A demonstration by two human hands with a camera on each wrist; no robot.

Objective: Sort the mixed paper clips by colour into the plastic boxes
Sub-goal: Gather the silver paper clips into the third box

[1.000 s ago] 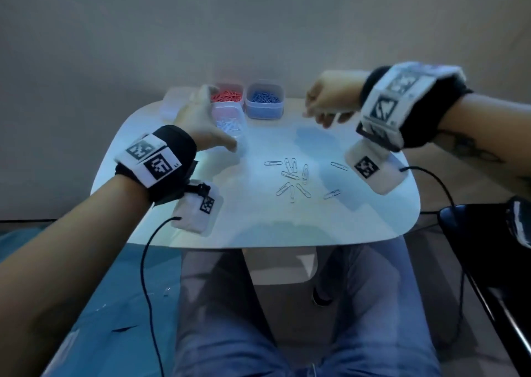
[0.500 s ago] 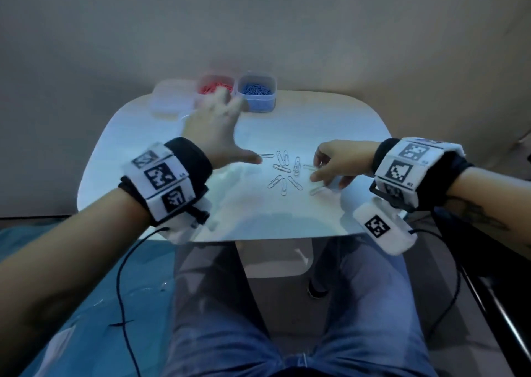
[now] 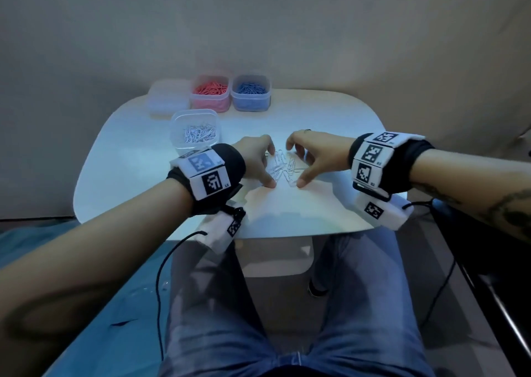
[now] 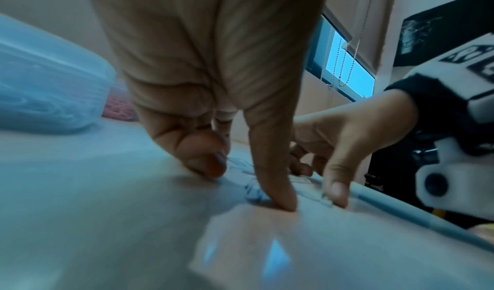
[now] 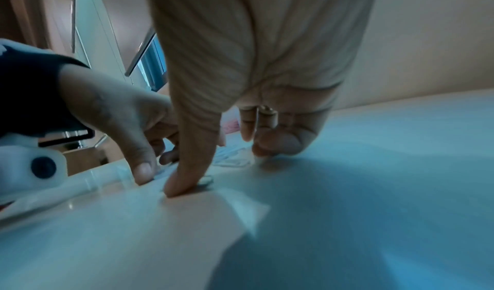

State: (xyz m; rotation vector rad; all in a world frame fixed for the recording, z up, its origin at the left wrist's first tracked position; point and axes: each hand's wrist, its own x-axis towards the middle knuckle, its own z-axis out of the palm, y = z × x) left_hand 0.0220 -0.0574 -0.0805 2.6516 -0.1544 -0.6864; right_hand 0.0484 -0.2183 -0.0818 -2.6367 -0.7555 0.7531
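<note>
The fingertips [image 4: 280,197] of the left hand [image 3: 255,158] are set down on the table [image 3: 129,158] at the left edge of the loose white paper clips [image 3: 283,168]; its fingers are bent toward the tips but nothing is seen clasped in them. The right hand [image 3: 313,155] mirrors this from the other side, thumb and fingertips planted on the table surface, the clips being corralled between the two hands. Whether any single clip is already pinched cannot be told, since both wrist views are blurred at the contact points.

The clips lie in a tight heap directly between the two thumbs, their long axes pointing several ways, mostly away from the person. Both hands are equally near the heap.

The white clip box [image 3: 195,131] stands just beyond the left wrist, to the left of the heap, so the left hand is judged the nearer carrier. The red clip box [image 3: 211,95] and blue clip box [image 3: 251,93] are set farther back, with a closed box [image 3: 166,98] beside them.
</note>
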